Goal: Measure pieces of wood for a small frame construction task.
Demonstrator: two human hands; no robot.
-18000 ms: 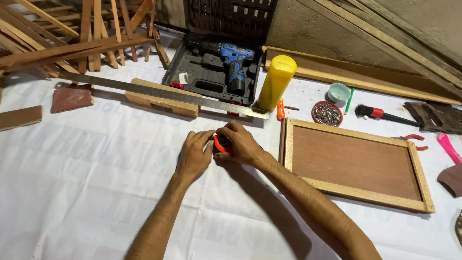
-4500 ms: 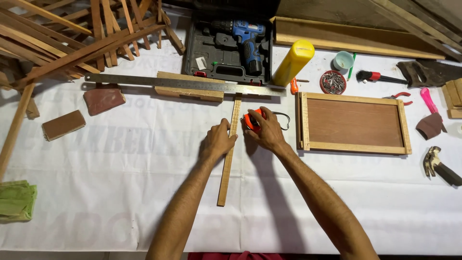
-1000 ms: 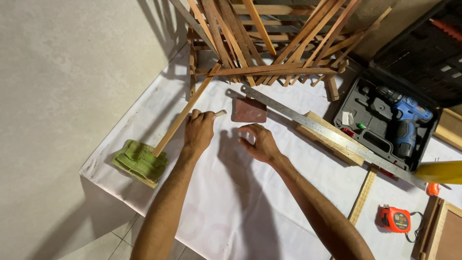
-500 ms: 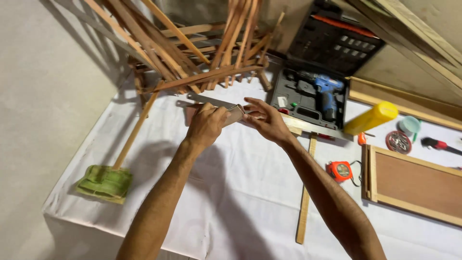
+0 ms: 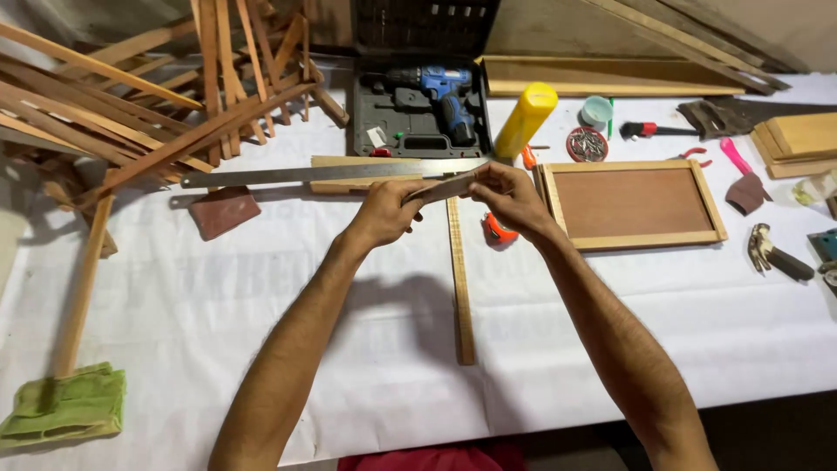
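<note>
My left hand and my right hand each grip one end of a short, thin wooden strip, holding it level just above the table. Right behind it a long steel ruler lies across a wooden block. Under my hands a longer wooden strip lies on the white cloth, pointing toward me. An orange tape measure sits beside it, below my right hand.
A framed wooden panel lies to the right, a yellow bottle and an open case with a blue drill behind. Loose wooden strips pile at the back left. A hammer lies far right, green cloth near left.
My hands have come from the wood pile at the left to the table's middle, now holding a short strip between them. The view has swung back to the right.
</note>
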